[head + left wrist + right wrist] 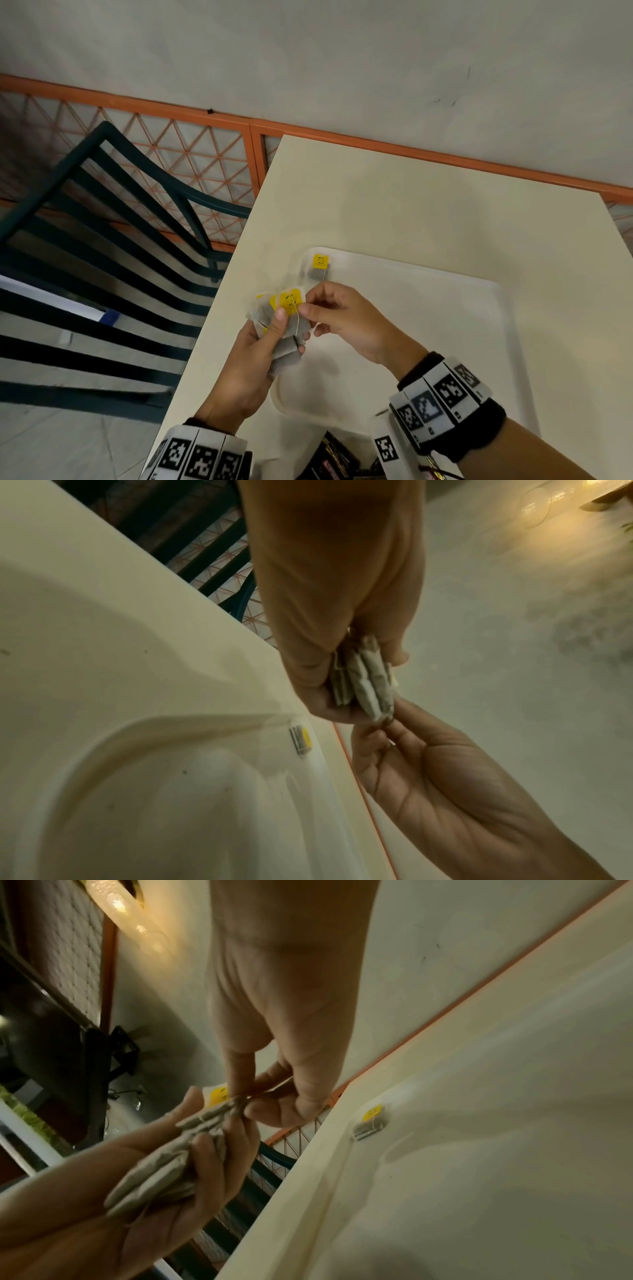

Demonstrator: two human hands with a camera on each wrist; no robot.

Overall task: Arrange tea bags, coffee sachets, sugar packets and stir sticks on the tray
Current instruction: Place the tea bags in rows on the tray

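My left hand [270, 337] grips a bundle of several grey tea bags [284, 329] with yellow tags above the tray's left edge; the same bundle of tea bags [368, 680] shows edge-on in the left wrist view, and as a fan of tea bags [164, 1167] in the right wrist view. My right hand [329, 313] pinches the top bag of the bundle by its upper right edge. One tea bag [319, 266] with a yellow tag lies flat in the far left corner of the white tray [445, 308]; this lone tea bag [371, 1122] also appears in the right wrist view.
The tray sits on a cream table [428, 205] against a wall with an orange rail. Dark sachets [334, 455] lie near the table's front edge, between my wrists. A dark green slatted chair [102, 257] stands left of the table.
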